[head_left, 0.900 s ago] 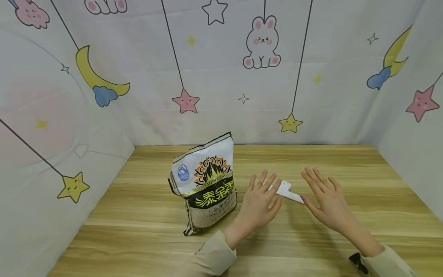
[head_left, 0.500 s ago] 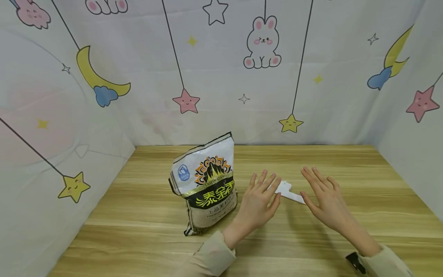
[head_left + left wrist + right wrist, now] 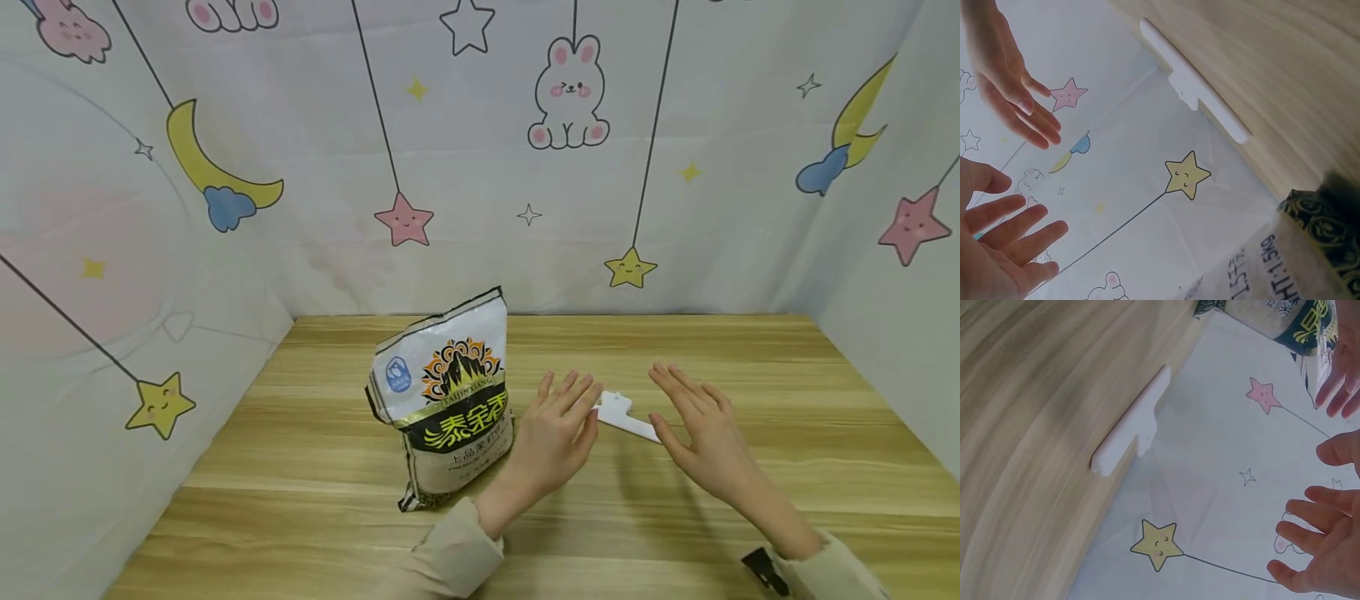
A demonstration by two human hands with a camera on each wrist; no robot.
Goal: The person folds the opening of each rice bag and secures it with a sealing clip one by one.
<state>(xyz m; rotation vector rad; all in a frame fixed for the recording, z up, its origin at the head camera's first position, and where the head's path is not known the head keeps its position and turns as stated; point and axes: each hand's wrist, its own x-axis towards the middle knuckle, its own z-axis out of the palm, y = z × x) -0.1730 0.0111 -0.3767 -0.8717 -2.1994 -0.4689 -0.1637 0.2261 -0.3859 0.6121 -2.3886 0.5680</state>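
Note:
A rice bag (image 3: 450, 408) in white, black and beige plastic stands on the wooden table, left of both hands. Its corner with "1.5KG" print shows in the left wrist view. Behind and between the hands lies a long, slim white plastic piece (image 3: 628, 422) with a bump along one side. My left hand (image 3: 551, 437) hovers close to the bag's right side, fingers extended, holding nothing; it overlaps the white piece's left end in the head view. My right hand (image 3: 708, 433) is held up near the piece's right end, fingers straight and thumb apart, palm bare in the right wrist view (image 3: 1325, 531).
The wooden tabletop (image 3: 300, 467) reaches back to a white cloth wall (image 3: 480, 150) printed with stars, moons and rabbits. Similar cloth panels rise along the left and right sides.
My left hand has shifted slightly left and turned more edge-on, baring more of the white piece. My right hand has drifted a little left. Bag and white piece stay put.

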